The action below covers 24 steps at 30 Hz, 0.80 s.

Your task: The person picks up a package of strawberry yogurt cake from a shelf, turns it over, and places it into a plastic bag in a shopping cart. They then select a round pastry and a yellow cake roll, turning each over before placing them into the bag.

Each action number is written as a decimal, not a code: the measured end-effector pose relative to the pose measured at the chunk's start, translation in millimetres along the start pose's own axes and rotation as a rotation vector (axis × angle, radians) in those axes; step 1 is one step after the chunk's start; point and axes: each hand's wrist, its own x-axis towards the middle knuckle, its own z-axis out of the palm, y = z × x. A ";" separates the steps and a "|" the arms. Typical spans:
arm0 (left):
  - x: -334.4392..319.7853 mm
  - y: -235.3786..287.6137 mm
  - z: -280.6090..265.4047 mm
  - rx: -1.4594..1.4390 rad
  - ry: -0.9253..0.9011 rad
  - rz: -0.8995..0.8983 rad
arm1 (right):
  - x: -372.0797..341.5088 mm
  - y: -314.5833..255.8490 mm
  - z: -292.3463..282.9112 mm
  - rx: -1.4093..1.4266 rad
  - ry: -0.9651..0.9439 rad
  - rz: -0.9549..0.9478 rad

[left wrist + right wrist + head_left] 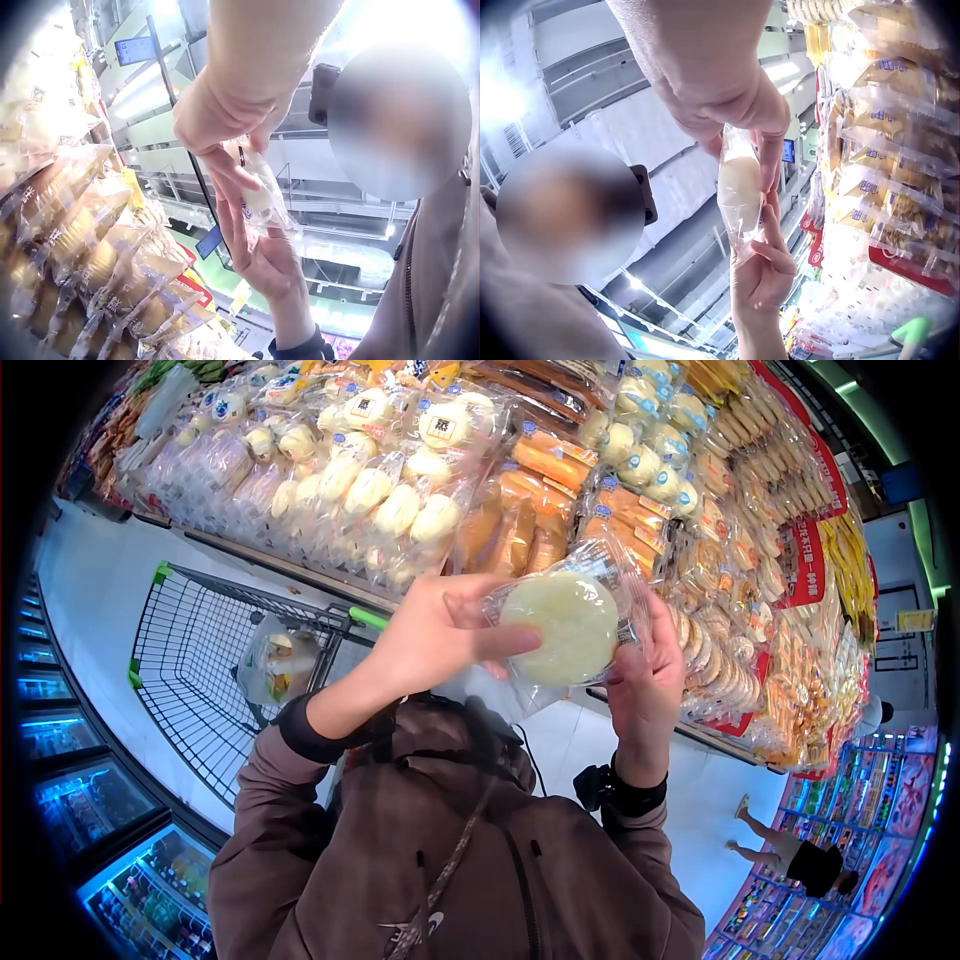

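Note:
A flat, round, pale green bun or cake [565,628] in a clear plastic wrapper is held up before the chest, over the front edge of the display. My left hand [425,635] grips its left side, thumb lying across the face of the bun. On the opposite side my right hand [648,685] pinches the wrapper's edge between thumb and fingers. Seen edge-on in the right wrist view, the wrapped bun [739,191] looks thick and pale, with the left hand [761,274] below it. In the left wrist view the fingers partly cover the package [261,199].
A sloping display holds bagged white buns [400,510], packaged brown bread [530,510] and stacked round cakes [705,660]. A wire shopping cart [200,670] with a plastic bag [278,660] inside stands at left. Lit coolers [95,800] line the far left; another person [810,865] walks at right.

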 end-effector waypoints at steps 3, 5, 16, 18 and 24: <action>-0.4 -0.9 -0.6 -0.025 -0.010 0.018 | -0.8 -1.2 2.5 0.011 0.020 0.014; -0.6 0.1 1.4 -0.052 -0.002 0.018 | -2.0 -2.2 4.4 0.038 0.029 0.025; -4.0 -3.6 0.9 -0.084 -0.021 -0.011 | -6.6 3.2 1.9 0.071 0.027 0.013; -4.8 -4.7 -0.3 -0.071 -0.019 -0.030 | -8.9 4.9 2.0 0.086 0.045 0.028; -18.2 -6.9 -1.7 0.125 0.051 -0.112 | -17.7 18.1 1.6 0.124 0.021 0.027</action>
